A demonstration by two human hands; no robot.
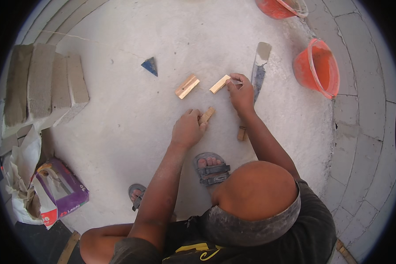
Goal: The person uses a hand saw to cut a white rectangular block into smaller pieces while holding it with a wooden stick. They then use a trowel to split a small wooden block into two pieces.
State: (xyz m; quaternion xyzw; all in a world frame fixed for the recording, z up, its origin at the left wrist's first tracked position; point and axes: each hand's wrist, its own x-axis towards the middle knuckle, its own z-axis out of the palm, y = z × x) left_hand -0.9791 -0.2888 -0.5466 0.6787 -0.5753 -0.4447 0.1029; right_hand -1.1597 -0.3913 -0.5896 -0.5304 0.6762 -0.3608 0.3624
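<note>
Over the pale floor, my left hand (188,128) is closed round a small wooden piece (208,114), its far end sticking out past the fingers. My right hand (242,93), farther ahead and to the right, pinches the near end of a short light wood block (219,84) between thumb and fingers. A wider wood block (187,86) lies on the floor left of that one, apart from both hands. Beside my right hand lies a long flat-bladed tool (261,59), smeared grey; my right forearm crosses over it, and its wooden handle (242,133) shows on the near side.
A small blue triangular piece (150,66) lies ahead left. Stacked grey blocks (42,81) stand at left, above a torn purple-and-white bag (68,189). An orange bucket (307,66) leans at right, with another orange bucket (273,8) farther off. A block wall (361,110) curves along the right.
</note>
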